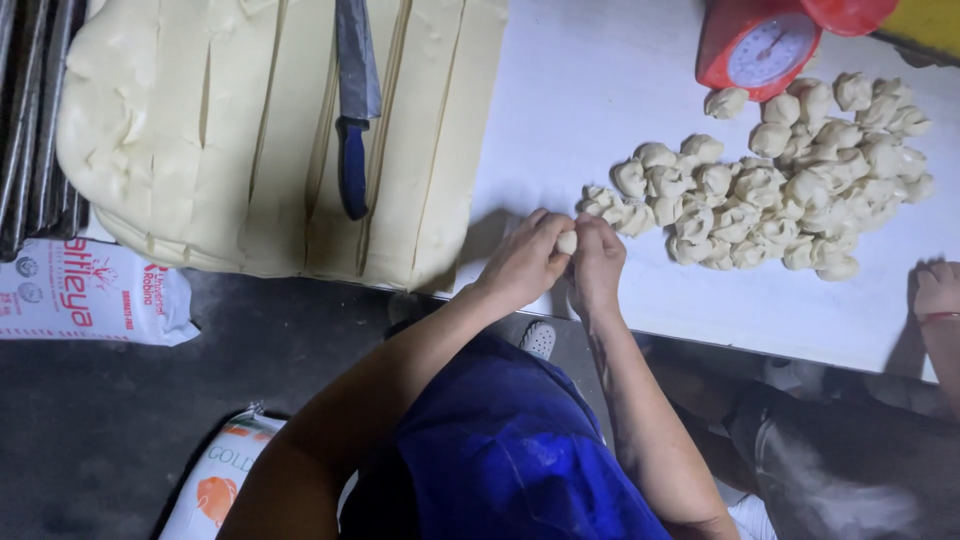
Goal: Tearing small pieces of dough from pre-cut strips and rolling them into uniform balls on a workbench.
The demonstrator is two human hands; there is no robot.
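Note:
My left hand [525,260] and my right hand [598,262] meet at the near edge of the white table [600,90]. Between their fingers they pinch one small pale dough piece [567,242]. Just right of my hands lies a heap of several knotted dough pieces [780,185]. To the left a large flat slab of dough [200,130] is cut into long strips. A knife with a blue handle [352,110] rests on top of the slab.
A red kitchen scale [757,45] stands at the back right. Another person's hand [938,290] rests on the table's right edge. White flour sacks [85,295] lie on the dark floor at left. Metal trays [30,110] stand at far left.

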